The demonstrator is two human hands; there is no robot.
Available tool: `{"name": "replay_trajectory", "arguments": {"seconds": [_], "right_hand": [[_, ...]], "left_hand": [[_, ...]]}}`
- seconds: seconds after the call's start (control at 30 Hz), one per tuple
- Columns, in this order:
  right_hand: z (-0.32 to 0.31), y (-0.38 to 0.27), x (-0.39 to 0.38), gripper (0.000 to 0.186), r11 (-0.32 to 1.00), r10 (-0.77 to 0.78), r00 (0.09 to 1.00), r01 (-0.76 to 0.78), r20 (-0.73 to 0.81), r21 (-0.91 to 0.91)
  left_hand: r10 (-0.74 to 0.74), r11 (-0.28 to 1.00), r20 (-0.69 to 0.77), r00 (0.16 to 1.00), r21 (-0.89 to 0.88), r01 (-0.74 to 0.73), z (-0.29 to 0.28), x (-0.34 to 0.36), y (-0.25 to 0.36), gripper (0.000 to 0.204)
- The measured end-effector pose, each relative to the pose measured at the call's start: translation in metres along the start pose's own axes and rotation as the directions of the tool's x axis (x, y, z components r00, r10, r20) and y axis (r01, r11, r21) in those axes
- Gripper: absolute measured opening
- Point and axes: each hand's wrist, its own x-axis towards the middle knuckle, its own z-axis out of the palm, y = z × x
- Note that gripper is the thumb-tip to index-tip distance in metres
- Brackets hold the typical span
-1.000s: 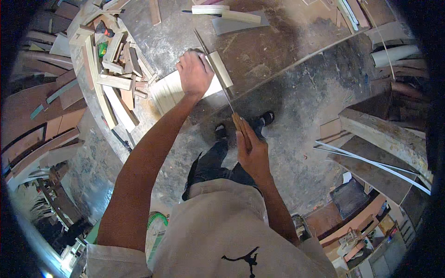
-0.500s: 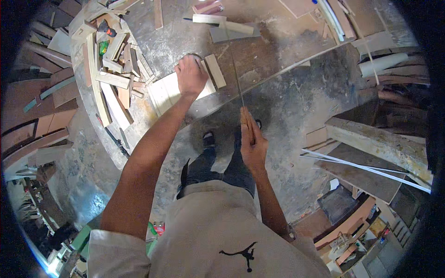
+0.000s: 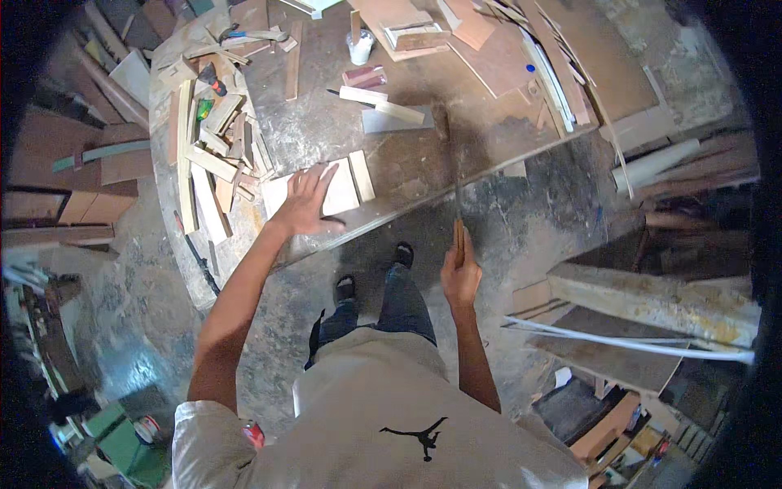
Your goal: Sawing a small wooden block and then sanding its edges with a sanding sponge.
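Note:
My left hand [image 3: 305, 202] lies with fingers spread on a pale, flat wooden board [image 3: 341, 192] near the front edge of the worktable. Just right of that board is a narrow wooden strip [image 3: 361, 176]. Wrapped around the wooden handle of a handsaw [image 3: 459, 238] is my right hand [image 3: 461, 277], just off the table's front edge. The saw's thin blade is seen nearly edge-on, pointing away over the table, apart from the board.
A pile of wood offcuts [image 3: 213, 165] fills the table's left side. Farther back are a grey flat piece [image 3: 397, 121] with wood on it, a reddish block [image 3: 364, 77] and a white cup [image 3: 359, 49]. Long white strips [image 3: 627, 336] jut out at the right.
My left hand has gone from curled to spread flat on the board. My right hand and the saw have shifted right, and the view has tilted toward the far side of the table.

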Motion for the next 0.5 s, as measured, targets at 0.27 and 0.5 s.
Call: {"name": "replay_trajectory", "arguments": {"seconds": [0.27, 0.5], "right_hand": [[0.003, 0.048, 0.157, 0.064, 0.887, -0.382, 0.922, 0.384, 0.059, -0.258], [-0.012, 0.070, 0.233, 0.065, 0.813, -0.085, 0.926, 0.278, 0.367, -0.512]], "left_hand": [[-0.021, 0.997, 0.101, 0.995, 0.079, 0.013, -0.021, 0.041, -0.059, 0.101], [-0.483, 0.863, -0.216, 0.848, -0.281, 0.420, 0.014, 0.081, 0.057, 0.064]]}}
